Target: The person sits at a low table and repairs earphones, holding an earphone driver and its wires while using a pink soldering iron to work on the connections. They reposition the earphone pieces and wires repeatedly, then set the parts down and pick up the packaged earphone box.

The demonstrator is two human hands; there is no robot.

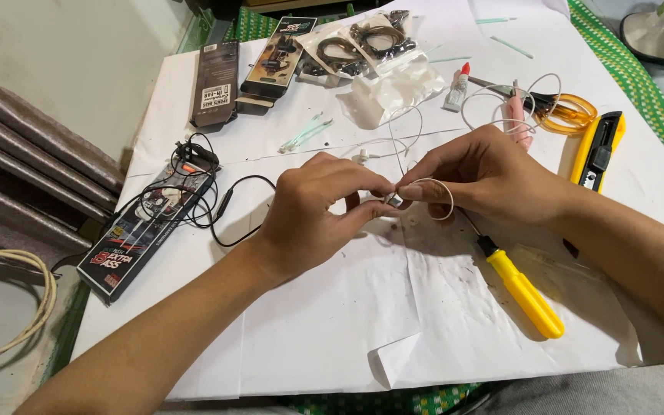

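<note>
Both hands meet at the middle of the bench, over the white paper sheet (332, 323). Left hand (313, 207) pinches a small metal-looking piece (393, 200) on the thin white wire (443, 196); right hand (486, 177) pinches the wire loop just beside it, fingertips nearly touching. Risk: the wire looks thin, so a hard pull could snap it or let the piece slip out and drop among the clutter. Forearms come in from the near edge, wrists raised, fingers curled. Yellow screwdriver (524, 292) lies near the right wrist; yellow box cutter (597, 150) sits toward the right edge.
</note>
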